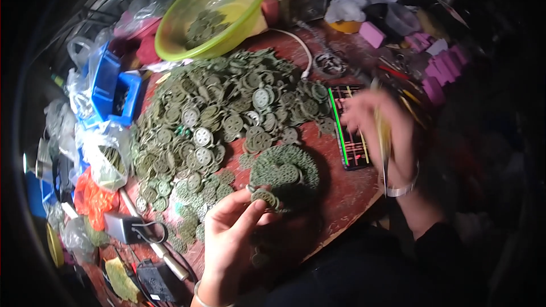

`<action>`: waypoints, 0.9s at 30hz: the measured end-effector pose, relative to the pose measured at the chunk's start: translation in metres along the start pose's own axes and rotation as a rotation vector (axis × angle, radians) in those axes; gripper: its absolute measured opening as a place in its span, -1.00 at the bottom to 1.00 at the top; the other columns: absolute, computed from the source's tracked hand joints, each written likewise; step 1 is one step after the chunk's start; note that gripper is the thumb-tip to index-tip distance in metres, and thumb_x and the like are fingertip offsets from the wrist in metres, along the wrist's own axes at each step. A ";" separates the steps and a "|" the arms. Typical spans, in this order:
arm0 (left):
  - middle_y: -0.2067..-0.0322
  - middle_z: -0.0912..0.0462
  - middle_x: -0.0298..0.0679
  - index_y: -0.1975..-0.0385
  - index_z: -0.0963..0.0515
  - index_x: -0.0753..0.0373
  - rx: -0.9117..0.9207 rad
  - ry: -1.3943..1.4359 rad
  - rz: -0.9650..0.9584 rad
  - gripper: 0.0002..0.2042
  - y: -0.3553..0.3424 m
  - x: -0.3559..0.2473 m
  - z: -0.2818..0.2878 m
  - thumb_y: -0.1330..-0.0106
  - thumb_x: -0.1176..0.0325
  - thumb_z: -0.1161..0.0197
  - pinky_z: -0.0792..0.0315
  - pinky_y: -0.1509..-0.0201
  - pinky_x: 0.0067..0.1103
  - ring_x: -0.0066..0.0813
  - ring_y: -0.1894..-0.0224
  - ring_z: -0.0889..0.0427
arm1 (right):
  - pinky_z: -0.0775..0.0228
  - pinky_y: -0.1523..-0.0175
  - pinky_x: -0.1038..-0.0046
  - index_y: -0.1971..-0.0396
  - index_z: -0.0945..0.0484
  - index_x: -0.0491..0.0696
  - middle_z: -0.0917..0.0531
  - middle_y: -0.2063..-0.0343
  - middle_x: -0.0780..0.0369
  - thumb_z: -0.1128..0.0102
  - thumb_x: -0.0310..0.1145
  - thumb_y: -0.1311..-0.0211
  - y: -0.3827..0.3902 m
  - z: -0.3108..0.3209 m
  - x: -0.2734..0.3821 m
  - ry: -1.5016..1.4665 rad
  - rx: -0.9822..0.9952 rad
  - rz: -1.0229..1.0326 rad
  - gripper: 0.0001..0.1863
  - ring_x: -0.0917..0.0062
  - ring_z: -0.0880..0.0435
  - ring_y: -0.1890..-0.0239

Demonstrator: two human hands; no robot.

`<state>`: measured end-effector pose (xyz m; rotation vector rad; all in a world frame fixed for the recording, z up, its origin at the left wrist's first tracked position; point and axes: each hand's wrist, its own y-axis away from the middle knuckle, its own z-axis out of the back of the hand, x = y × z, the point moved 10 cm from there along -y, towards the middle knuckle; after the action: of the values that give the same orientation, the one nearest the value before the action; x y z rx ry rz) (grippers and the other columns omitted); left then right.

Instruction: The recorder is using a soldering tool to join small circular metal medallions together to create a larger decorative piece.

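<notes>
Between the thumb and fingers of my left hand (232, 223) is a small round green openwork disc (264, 196). It is just in front of a round green textured pad (293, 165), on which other small discs lie. My right hand (382, 122), blurred by motion, is over a phone (349, 131) with a lit screen and covers part of it. A long thin tool (385, 142), yellowish and silvery, lies along that hand and seems held in it. I cannot tell whether a fingertip touches the screen. A large heap of similar green discs (227, 102) spreads left of the phone.
A yellow-green basin (250, 5) with more discs stands behind the heap. Blue bins (105, 94), plastic bags (111, 162) and a grey box with a cable (122, 228) line the left side. Pink blocks (446, 68) and hand tools (412, 94) lie at the far right. A white cable (304, 51) crosses the red tabletop (347, 193).
</notes>
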<state>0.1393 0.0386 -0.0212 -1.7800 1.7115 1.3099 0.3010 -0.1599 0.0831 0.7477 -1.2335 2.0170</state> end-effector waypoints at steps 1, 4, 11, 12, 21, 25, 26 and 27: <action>0.19 -0.69 -0.11 0.08 -0.59 0.40 -0.043 -0.015 -0.012 -0.82 0.001 0.000 0.006 -0.35 0.58 -0.20 -0.64 0.09 -0.52 -0.43 0.19 -0.70 | -0.47 0.33 0.49 0.27 -0.56 -0.16 -0.62 0.52 0.20 -0.22 -0.50 -0.28 -0.018 0.014 -0.011 0.112 -0.077 0.037 -0.92 0.52 -0.66 0.47; 0.20 -0.70 -0.14 0.13 -0.60 0.38 0.000 0.022 0.009 -0.85 -0.005 0.001 -0.005 -0.34 0.58 -0.21 -0.65 0.12 -0.53 -0.45 0.23 -0.70 | -0.45 0.29 0.41 0.34 -0.51 -0.14 -0.66 0.46 0.13 -0.34 -0.44 -0.19 -0.046 0.061 -0.069 0.449 -0.025 0.008 -0.83 0.35 -0.69 0.37; 0.26 -0.70 -0.17 0.20 -0.57 0.34 -0.044 0.015 0.011 -0.88 -0.008 0.002 0.002 -0.31 0.61 -0.24 -0.65 0.25 -0.58 -0.47 0.30 -0.69 | -0.42 0.30 0.38 0.30 -0.51 -0.13 -0.62 0.48 0.14 -0.37 -0.40 -0.17 -0.042 0.056 -0.111 0.484 0.126 -0.065 -0.79 0.33 -0.60 0.45; 0.27 -0.70 -0.17 0.20 -0.57 0.34 -0.059 0.016 0.007 -0.88 -0.008 0.003 0.004 -0.30 0.61 -0.24 -0.64 0.26 -0.59 -0.48 0.31 -0.69 | -0.41 0.28 0.38 0.29 -0.50 -0.13 -0.61 0.48 0.14 -0.36 -0.40 -0.19 -0.043 0.052 -0.112 0.457 0.156 -0.056 -0.79 0.33 -0.59 0.44; 0.30 -0.70 -0.18 0.20 -0.57 0.33 -0.080 0.000 -0.019 -0.88 -0.006 0.002 0.009 -0.30 0.63 -0.22 -0.62 0.29 -0.61 -0.50 0.34 -0.68 | -0.42 0.21 0.35 0.13 -0.49 -0.19 -0.59 0.40 0.09 -0.24 -0.53 -0.25 -0.008 0.056 -0.026 0.379 -0.079 0.100 -0.78 0.27 -0.62 0.34; 0.30 -0.70 -0.20 0.18 -0.59 0.35 -0.082 -0.076 -0.015 -0.87 -0.006 0.000 0.005 -0.32 0.61 -0.22 -0.58 0.26 -0.62 -0.52 0.32 -0.67 | -0.50 0.29 0.36 0.20 -0.56 -0.18 -0.66 0.41 0.12 -0.49 -0.34 -0.04 0.059 0.038 0.011 0.328 0.107 0.214 -0.63 0.30 -0.69 0.40; 0.30 -0.70 -0.21 0.17 -0.59 0.37 -0.059 -0.075 -0.014 -0.87 -0.007 -0.001 0.002 -0.32 0.59 -0.22 -0.56 0.24 -0.62 -0.54 0.31 -0.66 | -0.50 0.36 0.38 0.21 -0.56 -0.18 -0.65 0.44 0.13 -0.51 -0.32 -0.02 0.070 0.031 0.013 0.292 0.187 0.222 -0.61 0.30 -0.68 0.45; 0.30 -0.70 -0.21 0.17 -0.59 0.37 -0.074 -0.078 -0.009 -0.87 -0.008 -0.002 0.004 -0.32 0.59 -0.22 -0.56 0.24 -0.62 -0.54 0.31 -0.66 | -0.50 0.38 0.37 0.24 -0.56 -0.17 -0.64 0.46 0.13 -0.51 -0.33 -0.01 0.079 0.024 0.016 0.309 0.237 0.203 -0.62 0.29 -0.67 0.49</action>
<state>0.1453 0.0446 -0.0246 -1.7501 1.6314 1.4365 0.2342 -0.2057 0.0621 0.4059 -0.9325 2.3688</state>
